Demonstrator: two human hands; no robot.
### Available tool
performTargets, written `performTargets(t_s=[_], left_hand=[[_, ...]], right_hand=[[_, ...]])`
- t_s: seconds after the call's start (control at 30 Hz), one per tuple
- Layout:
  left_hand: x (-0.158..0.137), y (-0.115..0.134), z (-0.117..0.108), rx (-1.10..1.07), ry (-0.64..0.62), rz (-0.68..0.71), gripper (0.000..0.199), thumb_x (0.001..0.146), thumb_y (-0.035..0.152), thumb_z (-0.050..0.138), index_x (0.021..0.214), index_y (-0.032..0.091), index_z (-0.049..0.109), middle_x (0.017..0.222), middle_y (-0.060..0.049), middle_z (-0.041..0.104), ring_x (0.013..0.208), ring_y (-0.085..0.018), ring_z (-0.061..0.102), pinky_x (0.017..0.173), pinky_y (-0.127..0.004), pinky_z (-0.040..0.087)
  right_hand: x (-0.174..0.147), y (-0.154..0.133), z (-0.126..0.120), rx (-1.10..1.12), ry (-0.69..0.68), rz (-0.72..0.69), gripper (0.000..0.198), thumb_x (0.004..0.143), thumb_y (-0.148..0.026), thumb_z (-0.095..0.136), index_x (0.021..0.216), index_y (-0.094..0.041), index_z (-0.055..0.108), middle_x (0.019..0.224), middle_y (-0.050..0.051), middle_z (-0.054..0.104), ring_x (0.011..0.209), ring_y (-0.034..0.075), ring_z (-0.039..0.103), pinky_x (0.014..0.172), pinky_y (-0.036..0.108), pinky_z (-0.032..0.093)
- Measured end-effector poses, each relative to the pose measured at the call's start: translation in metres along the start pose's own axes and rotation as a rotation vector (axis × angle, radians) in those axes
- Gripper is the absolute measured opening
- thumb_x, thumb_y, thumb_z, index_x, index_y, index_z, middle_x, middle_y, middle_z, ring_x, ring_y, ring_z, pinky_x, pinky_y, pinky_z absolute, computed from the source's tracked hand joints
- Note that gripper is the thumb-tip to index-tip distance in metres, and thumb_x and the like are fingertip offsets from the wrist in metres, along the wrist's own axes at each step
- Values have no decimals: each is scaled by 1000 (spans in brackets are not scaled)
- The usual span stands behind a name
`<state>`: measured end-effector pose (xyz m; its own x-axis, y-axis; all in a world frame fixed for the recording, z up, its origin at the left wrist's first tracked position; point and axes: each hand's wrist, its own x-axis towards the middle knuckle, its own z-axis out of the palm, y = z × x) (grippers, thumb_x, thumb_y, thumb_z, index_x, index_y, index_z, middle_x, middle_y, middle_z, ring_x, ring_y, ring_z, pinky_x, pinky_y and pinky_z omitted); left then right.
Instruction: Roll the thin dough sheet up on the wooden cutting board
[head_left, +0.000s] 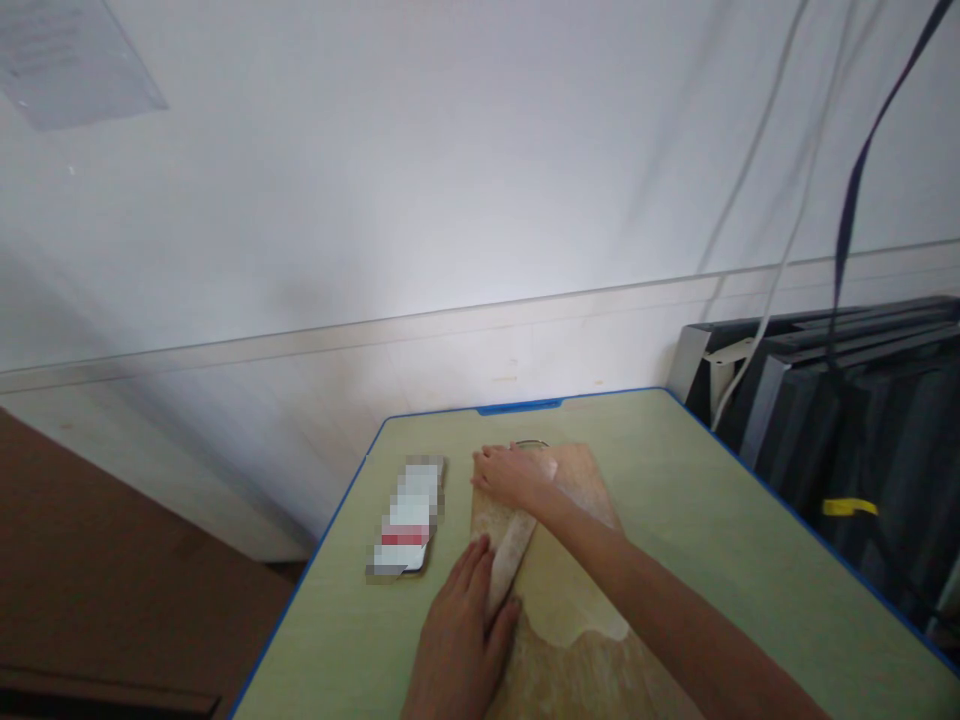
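A pale, floury rolling pin (513, 556) lies slantwise over a wooden board (574, 675). Under and to the right of it spreads a thin sheet of dough (566, 590) with an uneven near edge. My left hand (465, 625) holds the near end of the pin, fingers along its left side and thumb on its right. Across the board reaches my right arm, and my right hand (514, 475) is closed over the pin's far part, its fingers pointing left. The palm hides some of the pin there.
A phone (409, 520), its screen blurred out, lies left of the board on the green, blue-edged table (712, 560). Behind the table stands a white wall (420, 200). Dark flat panels (862, 420) lean at the right, with a white cable and a dark strap (851, 200) hanging near them.
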<state>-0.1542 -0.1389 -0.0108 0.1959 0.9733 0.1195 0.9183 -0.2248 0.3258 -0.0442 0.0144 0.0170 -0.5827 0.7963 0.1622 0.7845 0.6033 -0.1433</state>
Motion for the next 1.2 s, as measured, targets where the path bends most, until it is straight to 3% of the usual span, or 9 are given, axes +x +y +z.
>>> performTargets(t_s=[0.3,0.73,1.2], left_hand=[[1,-1,-1,47,-4,29,47,80,30,46,123,12,49,135,-12,44,123,-24,42,100,-43,39],[5,3,-6,157,-38,13,44,81,26,43,124,18,50,136,-5,44,126,-22,39,101,-40,37],[5,-2,-1,128,38,39,42,81,27,44,121,17,52,132,-7,49,121,-22,44,98,-39,40]], right_hand=[[-19,10,0,-4,1,81,32,87,-33,41,107,-15,58,116,13,59,108,23,52,88,37,37],[-78,3,-15,-17,59,284,34,89,-26,30,97,-18,62,102,9,65,97,21,57,84,33,37],[-61,5,-11,9,37,353,30,84,-28,35,91,-18,62,96,11,67,90,23,60,71,34,42]])
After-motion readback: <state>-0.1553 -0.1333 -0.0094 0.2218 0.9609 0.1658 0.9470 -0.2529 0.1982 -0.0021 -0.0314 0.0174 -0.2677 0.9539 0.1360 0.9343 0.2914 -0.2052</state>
